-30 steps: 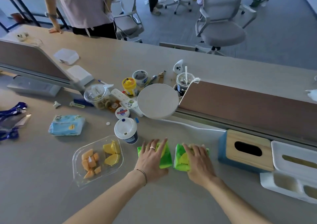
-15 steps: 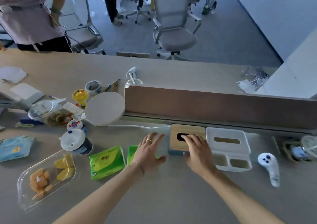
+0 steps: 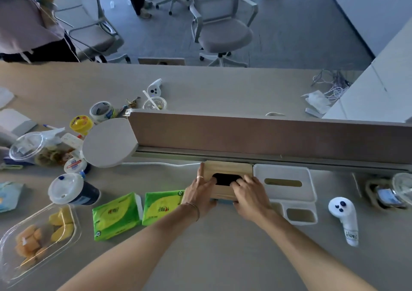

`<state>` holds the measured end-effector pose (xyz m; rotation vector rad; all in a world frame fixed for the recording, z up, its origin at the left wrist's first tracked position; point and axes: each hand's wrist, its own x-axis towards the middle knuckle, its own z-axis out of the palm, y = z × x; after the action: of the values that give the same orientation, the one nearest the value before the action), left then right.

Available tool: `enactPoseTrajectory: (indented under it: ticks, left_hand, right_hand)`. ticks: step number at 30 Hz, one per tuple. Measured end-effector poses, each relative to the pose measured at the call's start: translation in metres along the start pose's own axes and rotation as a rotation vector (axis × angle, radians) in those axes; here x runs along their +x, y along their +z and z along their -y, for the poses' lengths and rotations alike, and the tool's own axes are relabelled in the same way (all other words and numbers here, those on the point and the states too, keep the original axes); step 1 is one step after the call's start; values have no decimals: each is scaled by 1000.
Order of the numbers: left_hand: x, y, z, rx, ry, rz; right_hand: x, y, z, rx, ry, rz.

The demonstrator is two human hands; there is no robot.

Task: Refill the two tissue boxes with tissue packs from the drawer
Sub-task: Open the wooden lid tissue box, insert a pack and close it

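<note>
Two green tissue packs lie side by side on the desk, one (image 3: 116, 216) at the left and the other (image 3: 163, 206) to its right. A blue tissue box with a wooden lid (image 3: 227, 168) stands against the divider. My left hand (image 3: 200, 192) grips the lid's left side, fingers at the edge of its dark slot. My right hand (image 3: 250, 193) grips the lid's right front, fingers also at the slot. A white tissue box (image 3: 283, 177) with front compartments stands right of it, untouched.
A lidded cup (image 3: 69, 192), a clear fruit tray (image 3: 38, 235), a round white disc (image 3: 109, 142) and small jars crowd the left. A white controller (image 3: 344, 217) lies at the right. The brown divider (image 3: 267, 136) runs behind the boxes. A person stands far left.
Both hands left the green packs and moved right onto the wooden lid of the blue box. My view swung right, and the packs now lie left of my arms.
</note>
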<state>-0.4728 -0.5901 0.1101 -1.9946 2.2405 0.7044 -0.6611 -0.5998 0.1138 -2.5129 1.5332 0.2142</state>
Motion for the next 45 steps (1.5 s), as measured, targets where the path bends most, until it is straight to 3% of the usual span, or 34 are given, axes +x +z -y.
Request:
enactPoseTrajectory:
  ticks: [7, 16, 26, 40, 45]
  left_hand:
    - [-24, -13, 3, -41, 22, -48]
    - [-130, 12, -9, -122, -49, -56]
    - [-213, 82, -31, -159, -154, 151]
    - [-222, 73, -26, -74, -82, 153]
    - [-231, 71, -22, -73, 3, 38]
  right_hand:
    - [-17, -7, 13, 69, -22, -64]
    - [-98, 7, 46, 91, -106, -69]
    - [-185, 56, 68, 55, -184, 0]
    - [-196, 56, 86, -6, -174, 29]
    - [-202, 46, 80, 76, -194, -106]
